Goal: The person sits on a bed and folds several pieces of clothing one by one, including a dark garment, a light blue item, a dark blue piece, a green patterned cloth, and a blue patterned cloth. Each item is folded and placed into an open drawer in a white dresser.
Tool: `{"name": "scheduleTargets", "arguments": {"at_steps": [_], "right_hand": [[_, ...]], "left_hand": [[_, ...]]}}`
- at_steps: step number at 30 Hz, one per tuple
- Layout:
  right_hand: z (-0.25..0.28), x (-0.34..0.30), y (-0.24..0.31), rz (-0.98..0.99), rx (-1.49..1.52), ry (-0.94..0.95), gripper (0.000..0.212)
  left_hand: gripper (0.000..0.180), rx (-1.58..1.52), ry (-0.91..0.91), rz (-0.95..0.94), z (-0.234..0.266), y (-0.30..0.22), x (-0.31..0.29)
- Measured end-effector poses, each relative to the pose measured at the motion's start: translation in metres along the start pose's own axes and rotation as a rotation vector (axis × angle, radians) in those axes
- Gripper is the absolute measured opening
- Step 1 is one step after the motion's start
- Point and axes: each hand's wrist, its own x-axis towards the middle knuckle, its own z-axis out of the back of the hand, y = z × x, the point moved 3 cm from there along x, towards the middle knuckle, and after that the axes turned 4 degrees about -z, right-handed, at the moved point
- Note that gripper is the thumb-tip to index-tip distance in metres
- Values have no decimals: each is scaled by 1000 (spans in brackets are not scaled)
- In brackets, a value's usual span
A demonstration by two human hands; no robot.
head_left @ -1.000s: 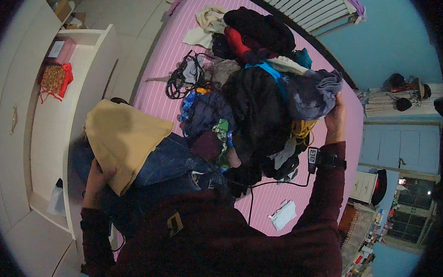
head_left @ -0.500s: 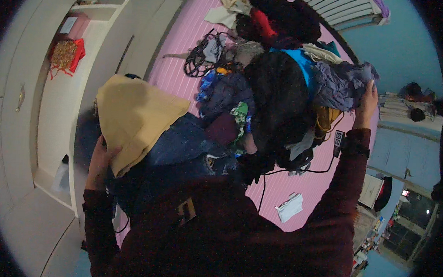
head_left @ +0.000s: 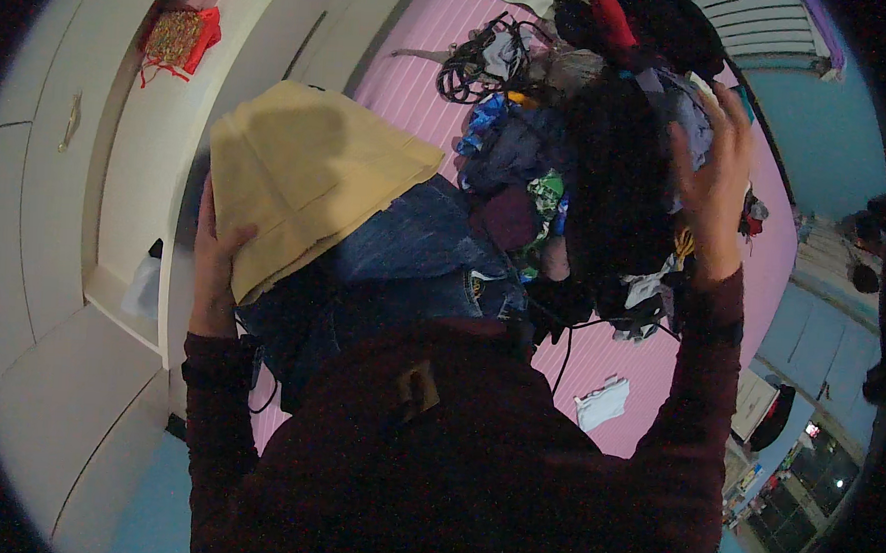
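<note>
My left hand (head_left: pixel 222 240) grips the lower left edge of a folded tan garment (head_left: pixel 319 160), thumb on top and fingers mostly hidden behind it. Under the tan cloth lie dark blue jeans (head_left: pixel 415 230), which drape against my body. On the right, my right hand (head_left: pixel 714 171) is raised, open and slightly blurred, over the clothes pile. A grey-purple garment (head_left: pixel 698 130) shows behind its fingers; I cannot tell whether they touch. Beside it lies a large black garment (head_left: pixel 614 175).
More clothes, including a dark blue garment (head_left: pixel 520 150), and coiled black cables (head_left: pixel 479 63) lie on the pink striped bed (head_left: pixel 413 75). A white cloth (head_left: pixel 602 403) lies nearer me. An open cabinet with a white shelf (head_left: pixel 196 123) stands close on the left.
My right hand has come off the edge of the grey-purple garment, its fingers now spread. My left hand still holds the tan garment. The view has shifted, moving the scene rightward.
</note>
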Motion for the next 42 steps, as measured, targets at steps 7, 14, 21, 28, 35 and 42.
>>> {"name": "scheduleTargets", "arguments": {"at_steps": [7,14,21,28,35,42], "right_hand": [[-85,-60,140,-419,1070,748,49],[-149,-56,204,-175,1076,845,52],[-145,-57,98,96,161,624,57],[-114,-5,20,-823,934,251,28],[-23,66,8,-883,1138,132,47],[25,121,55,-498,2146,409,38]], "left_hand": [[97,-49,14,-121,-6,-34,-22],[96,14,-38,-52,15,-28,-40],[96,237,85,-80,63,13,-39],[80,431,63,18,109,49,-38],[67,598,-107,-158,94,-12,-3],[72,311,438,-646,-45,-110,25]]}}
